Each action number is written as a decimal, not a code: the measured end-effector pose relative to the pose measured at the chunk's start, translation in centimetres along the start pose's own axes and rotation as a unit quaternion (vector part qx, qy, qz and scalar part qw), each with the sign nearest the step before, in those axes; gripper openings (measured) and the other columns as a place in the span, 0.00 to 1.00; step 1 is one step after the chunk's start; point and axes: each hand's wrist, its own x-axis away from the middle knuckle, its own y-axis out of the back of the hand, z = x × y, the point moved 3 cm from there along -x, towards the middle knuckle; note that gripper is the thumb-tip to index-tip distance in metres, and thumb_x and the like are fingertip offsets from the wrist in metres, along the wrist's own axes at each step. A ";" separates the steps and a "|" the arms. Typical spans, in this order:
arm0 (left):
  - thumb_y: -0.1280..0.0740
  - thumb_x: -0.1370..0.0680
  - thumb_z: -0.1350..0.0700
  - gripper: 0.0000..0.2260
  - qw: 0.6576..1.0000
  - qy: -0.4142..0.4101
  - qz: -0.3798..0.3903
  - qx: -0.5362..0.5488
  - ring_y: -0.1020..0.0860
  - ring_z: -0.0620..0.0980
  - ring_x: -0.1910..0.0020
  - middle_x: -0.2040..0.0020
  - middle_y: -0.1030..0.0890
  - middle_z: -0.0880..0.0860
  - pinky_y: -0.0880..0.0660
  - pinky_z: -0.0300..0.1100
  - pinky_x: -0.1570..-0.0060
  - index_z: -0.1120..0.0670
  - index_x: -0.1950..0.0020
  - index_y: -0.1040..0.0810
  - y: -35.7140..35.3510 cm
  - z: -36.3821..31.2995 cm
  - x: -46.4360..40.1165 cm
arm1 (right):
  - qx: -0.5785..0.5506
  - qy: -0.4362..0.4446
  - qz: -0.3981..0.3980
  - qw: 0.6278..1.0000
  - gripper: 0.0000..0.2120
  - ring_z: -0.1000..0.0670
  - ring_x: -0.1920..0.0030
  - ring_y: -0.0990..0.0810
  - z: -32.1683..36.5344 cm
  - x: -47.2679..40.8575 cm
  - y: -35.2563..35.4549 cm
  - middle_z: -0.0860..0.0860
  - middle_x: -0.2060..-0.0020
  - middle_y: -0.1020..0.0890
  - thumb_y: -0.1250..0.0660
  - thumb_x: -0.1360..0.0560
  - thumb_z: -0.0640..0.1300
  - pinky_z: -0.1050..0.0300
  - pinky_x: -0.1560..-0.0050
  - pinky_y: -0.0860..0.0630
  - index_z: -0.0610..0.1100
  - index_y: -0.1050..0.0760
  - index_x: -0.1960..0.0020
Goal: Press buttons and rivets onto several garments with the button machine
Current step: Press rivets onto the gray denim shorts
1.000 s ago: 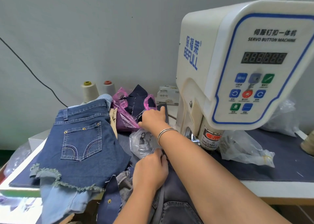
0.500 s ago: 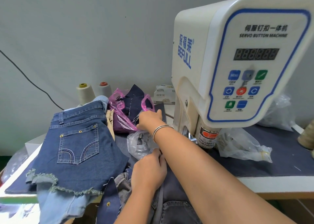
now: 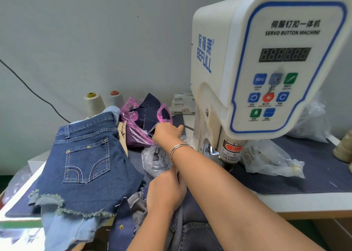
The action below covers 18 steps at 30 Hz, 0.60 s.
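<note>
right hand [image 3: 166, 132]: a second ago it lay over the clear bag [image 3: 156, 159] with my fingers pointing at the machine [image 3: 266, 69]; now it has reached further back and left, knuckles against the pink bag [image 3: 137, 130], fingers curled down at the dark scraps [image 3: 150, 107], forefinger out to the right.
left hand [image 3: 165, 191]: hardly shifted, a shade closer to my right forearm, fingers curled on the grey denim [image 3: 190, 231].
clear bag: more of it shows now that my right hand is off it.
view: my head has tipped; the machine sits higher and fuller in view.
</note>
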 end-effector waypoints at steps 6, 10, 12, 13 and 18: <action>0.42 0.23 0.50 0.08 1.000 -0.003 0.000 -0.005 0.21 0.60 0.51 0.52 0.18 0.54 0.31 0.44 0.60 0.50 0.51 0.25 0.0 0.0 0.0 | 0.013 0.019 -0.011 1.000 0.08 0.43 0.46 0.25 0.2 0.2 -0.7 0.48 0.52 0.19 0.41 0.25 0.43 0.44 0.38 0.44 0.46 0.24 0.53; 0.42 0.22 0.49 0.07 1.000 -0.007 0.000 -0.002 0.21 0.60 0.51 0.51 0.18 0.54 0.30 0.46 0.59 0.49 0.52 0.27 0.0 -0.1 0.0 | -0.086 0.007 -0.146 0.986 0.12 0.44 0.48 0.25 -0.2 0.4 0.9 0.46 0.56 0.20 0.43 0.23 0.47 0.48 0.46 0.39 0.44 0.22 0.57; 0.43 0.22 0.48 0.07 1.000 -0.016 -0.001 -0.001 0.21 0.60 0.51 0.51 0.19 0.53 0.28 0.47 0.58 0.49 0.51 0.29 0.0 -0.2 -0.1 | -0.127 -0.009 -0.176 0.976 0.13 0.44 0.49 0.25 -0.4 0.1 1.8 0.45 0.55 0.19 0.43 0.23 0.46 0.50 0.50 0.40 0.42 0.22 0.56; 0.43 0.22 0.48 0.07 1.000 -0.020 -0.004 -0.005 0.21 0.60 0.51 0.51 0.19 0.53 0.27 0.48 0.56 0.49 0.50 0.29 0.0 -0.2 -0.1 | -0.119 -0.009 -0.141 0.983 0.13 0.44 0.50 0.24 -0.4 -0.2 1.8 0.46 0.56 0.19 0.42 0.23 0.47 0.50 0.49 0.39 0.42 0.23 0.58; 0.44 0.21 0.48 0.08 1.000 -0.022 -0.011 -0.008 0.21 0.59 0.52 0.52 0.19 0.54 0.27 0.47 0.56 0.50 0.50 0.30 -0.1 -0.1 -0.1 | -0.008 0.024 -0.003 1.000 0.13 0.45 0.53 0.25 -0.5 -0.4 0.2 0.50 0.63 0.25 0.39 0.23 0.49 0.47 0.40 0.40 0.46 0.32 0.65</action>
